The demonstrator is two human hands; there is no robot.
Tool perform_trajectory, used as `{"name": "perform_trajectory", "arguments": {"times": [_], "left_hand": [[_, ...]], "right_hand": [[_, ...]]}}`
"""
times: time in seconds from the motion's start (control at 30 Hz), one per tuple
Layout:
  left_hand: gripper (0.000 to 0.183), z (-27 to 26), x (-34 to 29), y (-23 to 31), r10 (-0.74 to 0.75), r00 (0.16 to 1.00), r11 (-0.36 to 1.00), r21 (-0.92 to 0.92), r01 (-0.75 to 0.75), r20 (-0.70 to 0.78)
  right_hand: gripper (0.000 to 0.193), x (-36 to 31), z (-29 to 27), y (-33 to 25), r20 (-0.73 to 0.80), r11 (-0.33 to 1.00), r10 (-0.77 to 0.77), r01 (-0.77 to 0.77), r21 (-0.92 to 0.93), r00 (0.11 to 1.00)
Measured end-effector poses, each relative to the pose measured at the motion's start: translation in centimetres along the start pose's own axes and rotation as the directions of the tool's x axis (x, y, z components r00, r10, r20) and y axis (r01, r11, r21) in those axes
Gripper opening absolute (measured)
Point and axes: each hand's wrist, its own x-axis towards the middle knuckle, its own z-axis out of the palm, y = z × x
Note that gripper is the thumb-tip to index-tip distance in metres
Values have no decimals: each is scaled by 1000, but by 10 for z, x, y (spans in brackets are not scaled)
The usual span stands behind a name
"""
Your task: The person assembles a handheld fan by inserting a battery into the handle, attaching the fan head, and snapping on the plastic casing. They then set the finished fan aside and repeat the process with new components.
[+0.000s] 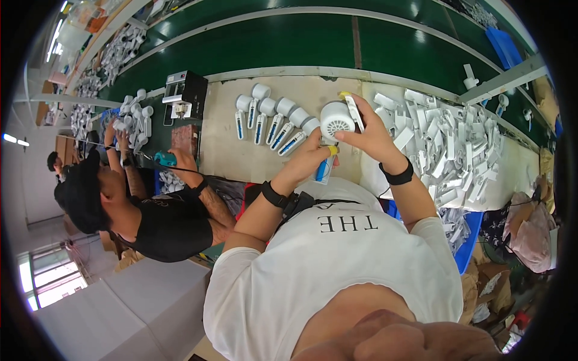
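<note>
Device (335,114): between both hands above the pale table (226,159); white, round head, slotted grille, blue in the handle (323,172)
Left hand (311,157): fingers clamped on the handle (partly hiding it)
Right hand (366,133): fingers closed about head and white strip (355,113)
Row (275,128): six similar devices, left
Heap (448,141): smooth white shells, right
Machine (194,96): boxy, black
Belt (289,42): glossy green

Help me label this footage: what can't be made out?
Head view:
Upper part of the held blue-and-white plastic handle: covered by the left hand.
Lower pieces of the white plastic heap: buried beneath others.
Markings on the row of blue-striped white handles: too small.
</note>
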Motion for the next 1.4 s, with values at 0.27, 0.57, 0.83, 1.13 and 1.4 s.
{"name": "perform_trajectory", "arguments": {"times": [0.27,0.57,0.83,1.13,1.4], "left_hand": [[23,2,2,17,-1,999,981,-196,-8,-43],[20,11,7,18,-61,994,983,-176,45,-88],[20,13,7,17,-38,993,988,-151,21,-111],[21,14,7,14,0,992,998,-64,-8,-129],[21,15,9,14,73,986,997,10,-72,-148]], "right_hand": [[44,6,-17,17,-136,878,140,-59,475,981],[26,8,-14,30,-118,745,131,-19,667,984],[26,7,-12,31,-136,759,129,-10,651,982],[27,4,-10,29,-118,776,126,-23,631,985],[30,2,-10,29,-105,811,116,-33,584,988]]}}
